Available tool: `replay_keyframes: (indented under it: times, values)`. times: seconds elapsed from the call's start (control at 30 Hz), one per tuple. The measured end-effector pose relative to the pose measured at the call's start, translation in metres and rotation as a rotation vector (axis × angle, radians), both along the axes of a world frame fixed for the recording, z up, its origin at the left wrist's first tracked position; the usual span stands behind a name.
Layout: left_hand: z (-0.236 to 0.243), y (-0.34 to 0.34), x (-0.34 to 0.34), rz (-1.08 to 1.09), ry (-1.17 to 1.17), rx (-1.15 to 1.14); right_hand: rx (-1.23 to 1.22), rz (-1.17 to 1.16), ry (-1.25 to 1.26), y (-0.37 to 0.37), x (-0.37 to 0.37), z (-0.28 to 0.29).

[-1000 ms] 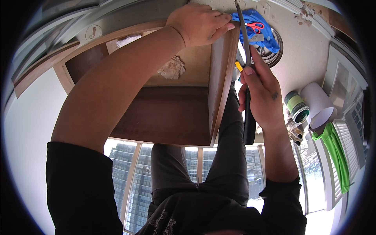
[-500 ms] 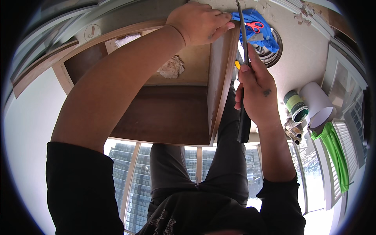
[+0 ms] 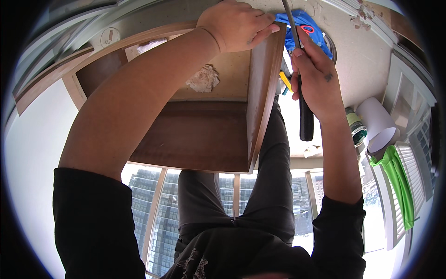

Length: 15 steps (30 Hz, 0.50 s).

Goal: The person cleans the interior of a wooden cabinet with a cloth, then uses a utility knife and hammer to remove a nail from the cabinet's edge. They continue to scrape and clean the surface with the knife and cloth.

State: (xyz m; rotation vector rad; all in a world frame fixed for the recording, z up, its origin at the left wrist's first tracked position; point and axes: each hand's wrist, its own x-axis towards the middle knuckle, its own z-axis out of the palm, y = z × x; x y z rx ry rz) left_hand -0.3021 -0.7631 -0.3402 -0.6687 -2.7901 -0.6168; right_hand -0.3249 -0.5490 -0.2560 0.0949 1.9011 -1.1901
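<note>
A brown wooden cabinet box [image 3: 186, 135] with an open top stands in front of me. My left hand [image 3: 236, 25] reaches across it, fingers bent over its far right corner. In my right hand [image 3: 318, 79], just right of the box, is a long, narrow metal file [image 3: 292, 23] with a black handle [image 3: 305, 116]. My thumb and fingers wrap the upper handle, and one finger lies along the blade. The blade points away from me, its tip cut off by the top of the picture. Inside the box lies a crumpled pale rag [image 3: 204, 78].
Beyond my right hand, red-handled scissors [image 3: 306, 29] rest on a blue cloth or bag [image 3: 295, 17]. A yellow tool [image 3: 285, 81] lies beside the box. To the right are a green-labelled can [image 3: 357, 128], a white cylinder [image 3: 377, 118] and a bright green cloth [image 3: 397, 179].
My right hand has moved away from me and slightly right, carrying the file along the box's edge. My left hand stays at the corner.
</note>
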Motion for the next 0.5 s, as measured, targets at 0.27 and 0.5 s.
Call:
replay_keyframes:
  times: [0.27, 0.5]
  values:
    - [-0.001, 0.001, -0.001, -0.009, 0.015, 0.030, -0.138, -0.051, 0.169, 0.018, 0.018, -0.054]
    - [0.001, 0.002, 0.000, 0.012, 0.020, 0.015, -0.215, -0.108, 0.334, 0.008, 0.026, -0.080]
